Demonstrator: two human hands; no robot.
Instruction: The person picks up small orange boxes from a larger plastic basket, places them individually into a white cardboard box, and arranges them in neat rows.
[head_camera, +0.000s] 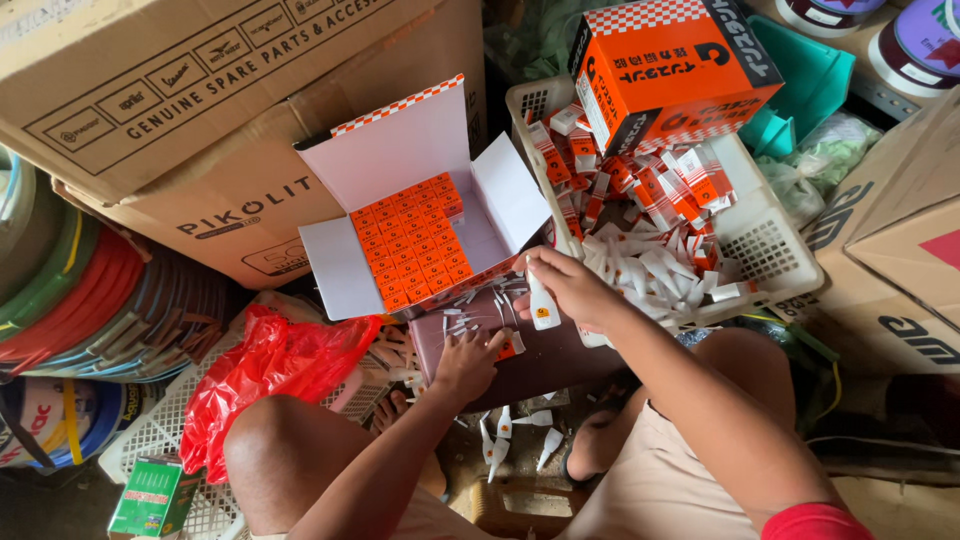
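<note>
Pinching a small white glue tube (543, 308) in my right hand (570, 288) at the frame's centre, I should hold it upright. My left hand (468, 362), fingers spread, steadies a small orange carton (508, 346) below the open box (420, 215) of packed cartons.

- Soft, even daylight, brightest on the open white box flaps (420, 140) and the white basket (770, 250).
- Lower corners and gaps between boxes fall into deep shadow.
- No harsh glare.
- Wide-angle lens bends the edges.
- Focus mostly sharp; edges slightly soft.
</note>
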